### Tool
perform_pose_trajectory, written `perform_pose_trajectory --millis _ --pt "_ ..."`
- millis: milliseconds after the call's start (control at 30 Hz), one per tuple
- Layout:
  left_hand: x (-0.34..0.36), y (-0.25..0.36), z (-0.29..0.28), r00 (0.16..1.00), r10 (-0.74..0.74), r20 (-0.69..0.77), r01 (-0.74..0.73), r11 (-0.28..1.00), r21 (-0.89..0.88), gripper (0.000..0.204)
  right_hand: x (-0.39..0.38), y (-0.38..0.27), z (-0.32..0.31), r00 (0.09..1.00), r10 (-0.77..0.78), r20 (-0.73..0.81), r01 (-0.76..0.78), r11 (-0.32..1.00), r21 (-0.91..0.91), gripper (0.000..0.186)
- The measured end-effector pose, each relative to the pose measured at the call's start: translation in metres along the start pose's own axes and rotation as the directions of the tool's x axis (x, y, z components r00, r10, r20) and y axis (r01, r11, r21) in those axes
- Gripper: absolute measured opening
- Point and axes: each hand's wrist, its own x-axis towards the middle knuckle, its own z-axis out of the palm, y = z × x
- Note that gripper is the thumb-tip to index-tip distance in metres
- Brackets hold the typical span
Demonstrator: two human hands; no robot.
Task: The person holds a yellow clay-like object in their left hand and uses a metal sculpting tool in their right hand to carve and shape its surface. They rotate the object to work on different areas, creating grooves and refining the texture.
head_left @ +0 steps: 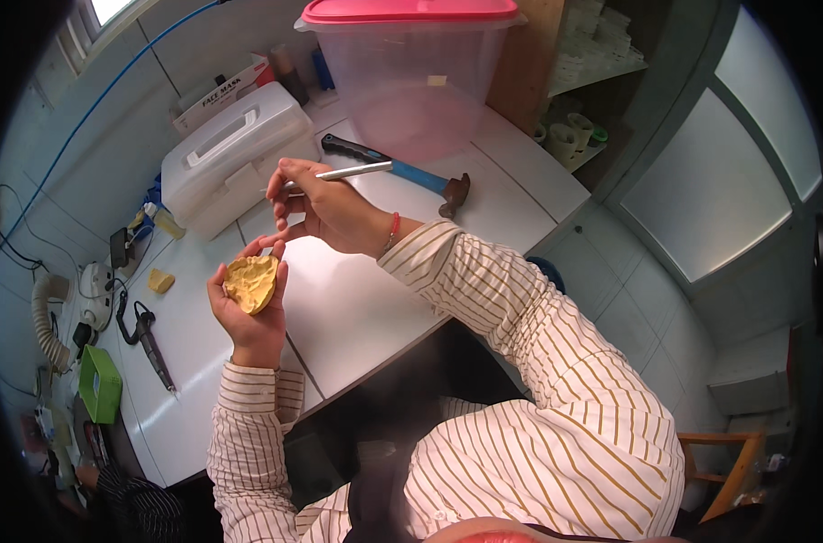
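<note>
A: ok so what kinda place is this, some workshop?
B: yeah, small one, I'd say a dental lab. That yellow cast (251, 283) looks like a mouth model, and there's a corded handpiece (153, 347) on the white tiled desk (361, 303).
A: and the hammer (420, 175)?
B: same desk, very workshop. Plus a ribbed hose (49, 321) off to the left and pale pieces (597, 41) crowding a shelf (601, 80).
</note>
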Motion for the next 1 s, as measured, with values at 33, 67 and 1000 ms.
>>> perform_pose_trajectory --millis 33,67,1000 --pt "-0.002 0.004 0.003 1.0 -0.002 0.006 0.002 1.0 -0.006 0.054 0.003 0.001 0.0 1.0 -0.014 0.014 0.014 1.0 0.026 0.032" --pt "-0.001 0.001 0.001 1.0 -0.012 0.001 0.012 1.0 -0.024 0.054 0.002 0.003 -0.002 1.0 -0.006 0.004 0.006 1.0 0.025 0.031" --pt "-0.004 0.009 0.001 0.888 -0.169 0.428 0.231 0.968 -0.098 0.058 -0.01 -0.005 0.018 0.965 -0.241 -0.107 0.236 0.97 -0.059 0.027"
